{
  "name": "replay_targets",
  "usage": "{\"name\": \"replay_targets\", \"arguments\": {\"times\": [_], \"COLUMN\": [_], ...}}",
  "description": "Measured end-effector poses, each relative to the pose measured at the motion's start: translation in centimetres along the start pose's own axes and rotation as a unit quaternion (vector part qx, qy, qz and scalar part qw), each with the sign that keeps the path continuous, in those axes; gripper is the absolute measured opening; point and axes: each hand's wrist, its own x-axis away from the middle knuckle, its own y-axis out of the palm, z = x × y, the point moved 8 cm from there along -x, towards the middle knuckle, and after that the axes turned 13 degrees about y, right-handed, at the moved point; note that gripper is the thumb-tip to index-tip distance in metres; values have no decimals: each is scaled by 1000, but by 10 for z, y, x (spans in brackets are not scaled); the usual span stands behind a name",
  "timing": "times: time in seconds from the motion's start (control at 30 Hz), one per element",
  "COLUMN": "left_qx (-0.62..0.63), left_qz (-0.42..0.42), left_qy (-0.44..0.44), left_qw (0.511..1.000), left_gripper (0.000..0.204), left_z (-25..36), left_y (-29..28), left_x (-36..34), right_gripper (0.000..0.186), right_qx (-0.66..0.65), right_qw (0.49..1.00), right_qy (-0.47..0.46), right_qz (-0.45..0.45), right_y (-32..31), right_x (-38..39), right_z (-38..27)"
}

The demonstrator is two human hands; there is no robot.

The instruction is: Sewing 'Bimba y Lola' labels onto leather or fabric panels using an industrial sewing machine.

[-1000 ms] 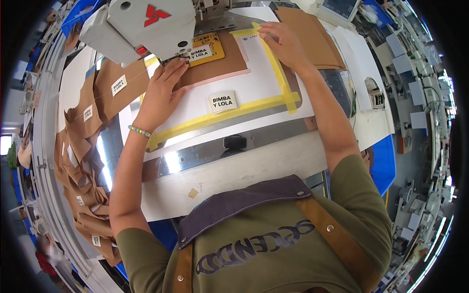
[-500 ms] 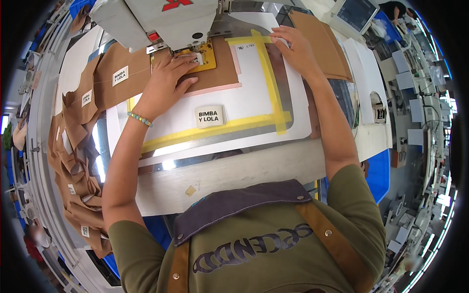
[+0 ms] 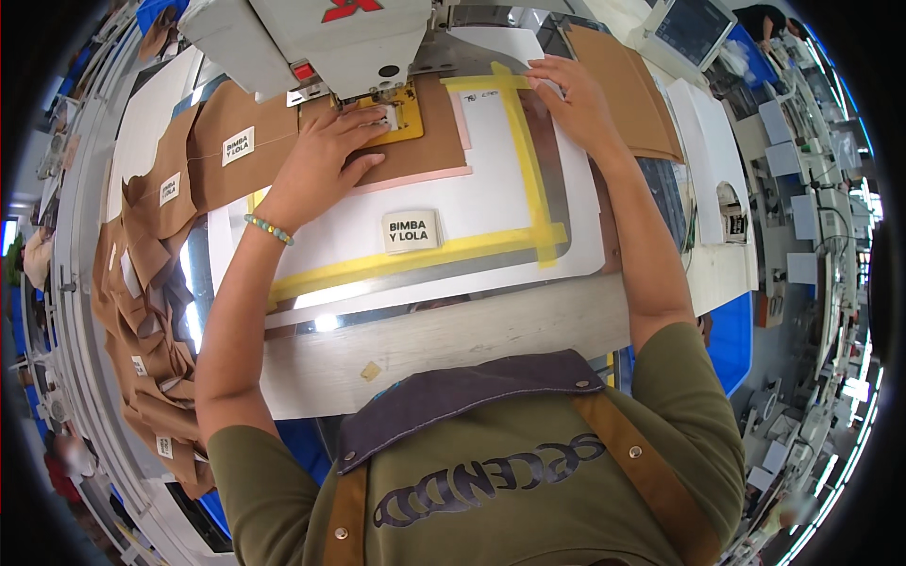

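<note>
My left hand (image 3: 326, 156) lies flat on a brown fabric piece (image 3: 427, 151), fingers spread beside the yellow metal clamp frame (image 3: 408, 118) under the sewing machine head (image 3: 363, 47). A small pale patch shows inside the frame, partly covered by my fingertips. My right hand (image 3: 574, 99) is open, its fingers stretched over the far right edge of the white template sheet (image 3: 500, 203), near a corner of yellow tape (image 3: 528, 151). On that sheet, close to me, lies a small stack of cream printed labels (image 3: 411, 230).
Joined brown pieces with labels (image 3: 212, 151) run left and pile over the table's left edge (image 3: 142, 311). More brown pieces (image 3: 628, 99) are stacked at right, near a monitor (image 3: 694, 28). A blue bin (image 3: 731, 340) stands below the table at right.
The whole scene sits slightly further right and lower in the picture. Both hands keep nearly the same place and pose.
</note>
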Motion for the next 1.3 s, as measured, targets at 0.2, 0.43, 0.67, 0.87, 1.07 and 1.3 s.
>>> {"name": "replay_targets", "arguments": {"times": [0.2, 0.43, 0.67, 0.87, 1.07, 1.3], "left_qx": [27, 40, 109, 123, 127, 106], "left_qz": [-33, -25, -20, 57, 21, 55], "left_qy": [-23, -65, -118, -153, -126, -116], "left_qw": [999, 997, 987, 979, 984, 986], "left_gripper": [44, 47, 53, 56, 60, 45], "left_z": [-3, -19, -38, -57, -72, -84], "left_y": [1, 2, -2, -20, -22, -16], "left_x": [-4, -6, 10, 42, 56, 59], "right_gripper": [28, 27, 28, 28, 26, 24], "right_qx": [5, -12, -7, -33, -162, -16], "right_qw": [1000, 1000, 1000, 999, 975, 990], "right_qy": [-8, 11, -7, -9, 70, 114], "right_qz": [16, 9, 8, 34, 137, 85], "right_y": [0, 3, 5, -16, -157, -179], "right_x": [0, 5, 4, 4, 5, 36], "right_z": [0, 0, 2, -2, -38, 8]}}
